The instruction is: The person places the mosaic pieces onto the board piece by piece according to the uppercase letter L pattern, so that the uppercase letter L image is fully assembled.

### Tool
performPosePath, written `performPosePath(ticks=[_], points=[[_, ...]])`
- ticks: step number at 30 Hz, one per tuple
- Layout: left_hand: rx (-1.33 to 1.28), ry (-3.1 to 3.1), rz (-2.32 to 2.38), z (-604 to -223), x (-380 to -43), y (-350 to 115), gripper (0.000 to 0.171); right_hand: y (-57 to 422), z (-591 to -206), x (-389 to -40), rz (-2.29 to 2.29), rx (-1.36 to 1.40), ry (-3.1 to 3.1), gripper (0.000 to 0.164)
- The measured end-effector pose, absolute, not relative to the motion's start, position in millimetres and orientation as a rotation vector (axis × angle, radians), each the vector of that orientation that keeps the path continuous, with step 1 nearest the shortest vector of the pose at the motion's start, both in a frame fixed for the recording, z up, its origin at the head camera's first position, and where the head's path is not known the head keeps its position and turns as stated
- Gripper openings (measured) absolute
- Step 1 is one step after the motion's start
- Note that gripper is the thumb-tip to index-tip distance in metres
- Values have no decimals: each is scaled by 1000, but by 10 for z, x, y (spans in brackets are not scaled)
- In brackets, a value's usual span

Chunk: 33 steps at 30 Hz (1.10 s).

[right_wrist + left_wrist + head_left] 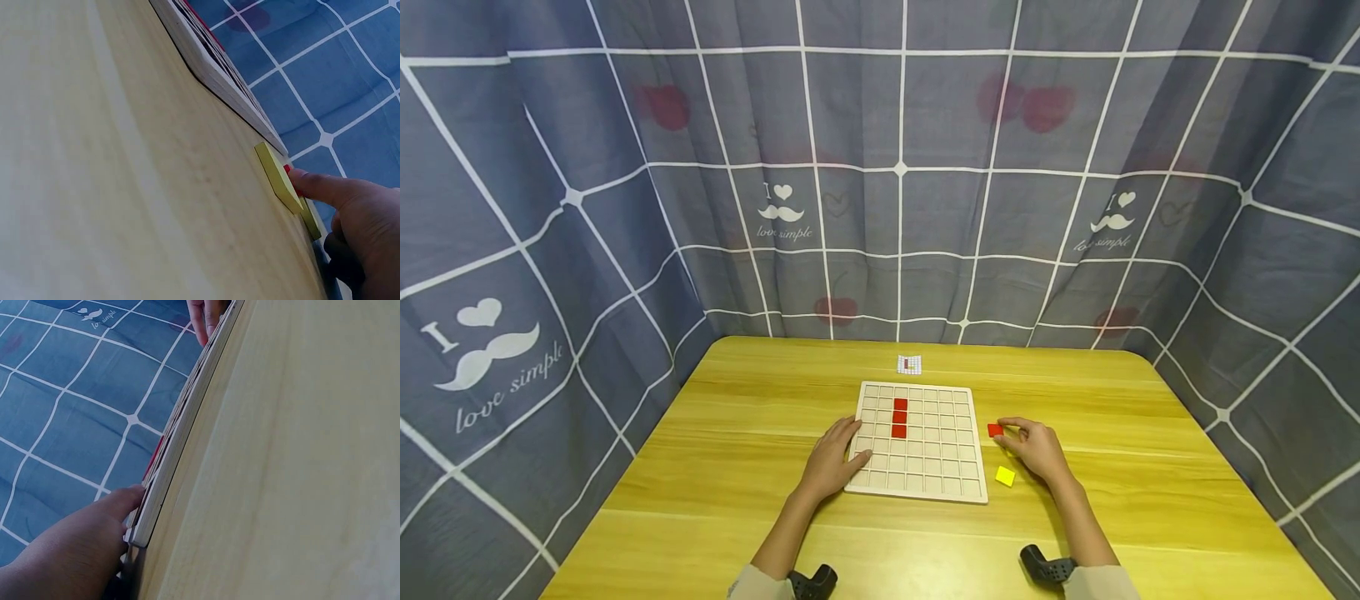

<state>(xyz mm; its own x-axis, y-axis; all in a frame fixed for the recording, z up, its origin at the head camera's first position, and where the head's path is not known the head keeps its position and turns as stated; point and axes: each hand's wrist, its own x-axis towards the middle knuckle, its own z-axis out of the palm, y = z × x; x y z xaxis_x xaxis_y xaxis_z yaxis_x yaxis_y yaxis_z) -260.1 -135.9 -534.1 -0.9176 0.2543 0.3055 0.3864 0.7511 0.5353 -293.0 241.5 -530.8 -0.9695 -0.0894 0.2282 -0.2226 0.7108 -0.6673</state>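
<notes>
A pale wooden grid board (940, 467) lies on the table, with three red square tiles (899, 417) in a column in its cells. My left hand (832, 460) rests at the board's left edge, thumb over the rim and fingers extended along the side. To the right of the board, my right hand (1037, 447) pinches a red tile (995, 430) between thumb and fingers. A yellow tile (1005, 476) lies just nearer me than that hand. In the right wrist view, another yellow piece (310, 220) shows partly hidden behind the yellow tile (275, 178).
A small printed card (909, 365) with a coloured grid lies beyond the board. The wooden table (737, 400) is bordered by a dark checked curtain (865, 208) at the back and sides. Black wrist devices (1045, 567) sit near both sleeves.
</notes>
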Motion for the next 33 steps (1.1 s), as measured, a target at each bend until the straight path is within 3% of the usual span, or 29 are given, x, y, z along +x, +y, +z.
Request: performPosePath(ticks=[16,33], points=[[-522,-2729,-877,-5335,-2613,-1352,58,2356,-5298,-2941,1072,293,-2656,33],[-510,-2729,-885,-5338,-2605,-1357,58,1599,-5288,-2868,1189,593,-2548,25]])
